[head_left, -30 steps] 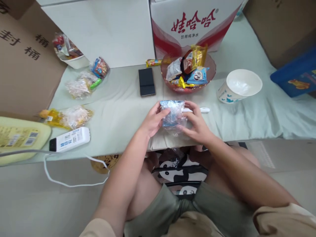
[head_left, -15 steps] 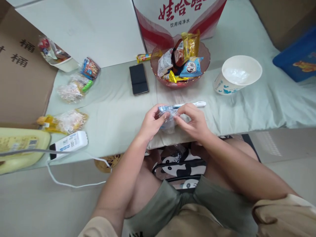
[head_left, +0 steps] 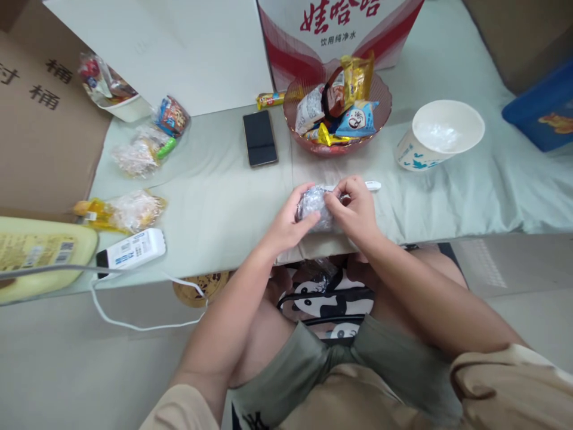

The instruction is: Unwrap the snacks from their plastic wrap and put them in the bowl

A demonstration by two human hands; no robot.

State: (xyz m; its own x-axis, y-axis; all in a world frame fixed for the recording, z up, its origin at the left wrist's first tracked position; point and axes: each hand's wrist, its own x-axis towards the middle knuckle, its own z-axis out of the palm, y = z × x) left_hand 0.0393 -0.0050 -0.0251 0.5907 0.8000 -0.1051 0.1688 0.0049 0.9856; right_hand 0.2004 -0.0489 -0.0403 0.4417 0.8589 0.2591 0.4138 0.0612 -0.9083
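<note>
Left hand (head_left: 286, 224) and right hand (head_left: 353, 209) both closed around crumpled plastic wrapper (head_left: 313, 206), perhaps a snack packet; white pen (head_left: 369, 186) just beyond; snack bowl (head_left: 380, 113) farther off.

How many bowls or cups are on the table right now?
3: a pink bowl of snacks at center back, a white paper cup to its right, a white bowl far left.

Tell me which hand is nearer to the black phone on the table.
Left. The left hand sits just below the phone, holding the crumpled wrapper; the right hand grips it farther off, to the phone's lower right.
</note>
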